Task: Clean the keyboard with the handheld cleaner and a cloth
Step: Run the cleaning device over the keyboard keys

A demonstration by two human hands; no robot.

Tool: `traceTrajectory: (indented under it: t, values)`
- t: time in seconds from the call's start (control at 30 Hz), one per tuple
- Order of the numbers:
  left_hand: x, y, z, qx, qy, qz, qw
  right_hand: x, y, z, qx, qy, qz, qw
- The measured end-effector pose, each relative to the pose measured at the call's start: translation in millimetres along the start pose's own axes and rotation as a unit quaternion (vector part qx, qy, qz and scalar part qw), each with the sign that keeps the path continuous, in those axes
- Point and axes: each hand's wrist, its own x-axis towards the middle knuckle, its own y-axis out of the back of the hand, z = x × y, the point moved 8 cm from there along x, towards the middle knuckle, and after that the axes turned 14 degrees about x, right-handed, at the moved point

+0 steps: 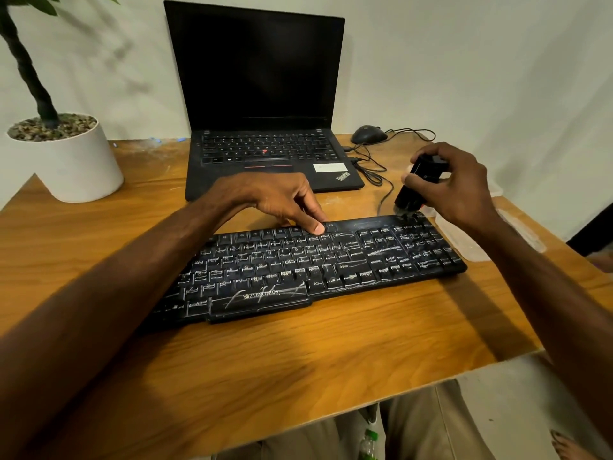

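Crowding: laptop [258, 71] behind, mouse [368, 134] far R, plant pot [76, 164] L. Keyboard [298, 263] runs L–R, my L hand [278, 200] pinching far edge; my R hand [464, 190] grips cleaner [414, 184], nozzle down.

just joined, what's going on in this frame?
A person is cleaning a black keyboard on a wooden table. The left hand holds the keyboard's far edge, thumb on the top key row. The right hand grips the handheld cleaner, brush end down at the keyboard's far right corner. The keys show pale streaks. No cloth is clearly in view. An open laptop, screen dark, sits behind.
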Motion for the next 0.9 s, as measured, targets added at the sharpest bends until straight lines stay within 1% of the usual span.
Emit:
traceTrajectory:
  t: [0.2,0.27,0.33,0.5,0.57,0.63,0.7,0.9]
  values:
    - [0.1,0.7,-2.1,0.0,0.003,0.002,1.0,-0.2,-2.6,-15.1,0.012,0.021,-0.014,1.0]
    - [1.2,0.8,-3.4,0.002,0.002,0.003,1.0,-1.1,-6.8,-19.7,0.015,0.026,-0.031,0.999]
    - [2.3,0.9,-3.9,0.004,0.001,0.005,1.0,-2.3,-9.7,-19.6,-0.007,0.032,-0.049,0.998]
    - [3.7,0.7,-4.7,0.0,-0.001,0.003,1.0,4.0,14.4,-16.9,-0.057,0.019,-0.014,0.998]
    - [4.0,0.8,-5.2,0.006,-0.004,0.004,1.0,2.8,16.8,-16.5,-0.02,0.005,-0.011,1.0]
    - [2.8,0.3,-4.5,0.006,-0.004,0.003,1.0,-2.8,8.3,-13.8,0.007,-0.011,-0.032,0.999]
    - [2.4,-0.1,-4.2,0.003,-0.003,0.001,1.0,-7.1,3.7,-11.4,-0.005,-0.004,-0.037,0.999]
    - [1.0,-0.4,-2.1,0.002,-0.008,0.001,1.0,-5.7,12.2,-7.0,-0.003,-0.012,-0.014,1.0]
